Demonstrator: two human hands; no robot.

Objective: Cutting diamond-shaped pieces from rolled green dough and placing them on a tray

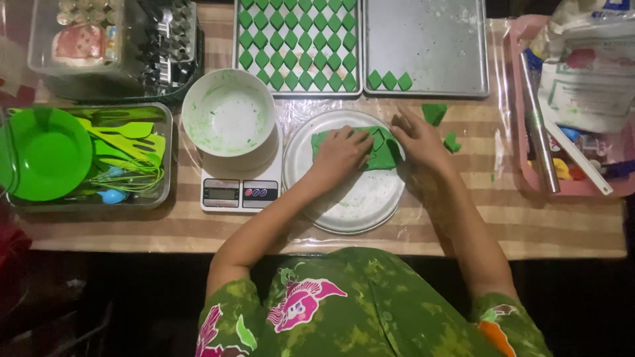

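Matt green dough [377,151], dull metal round pan [357,205], glossy plastic bowl [46,155].

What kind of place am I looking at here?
Probably a home baking table. Both hands press green dough on a round metal plate, beside a dough-smeared bowl on a kitchen scale, with baking trays of diamond-cut pieces behind.
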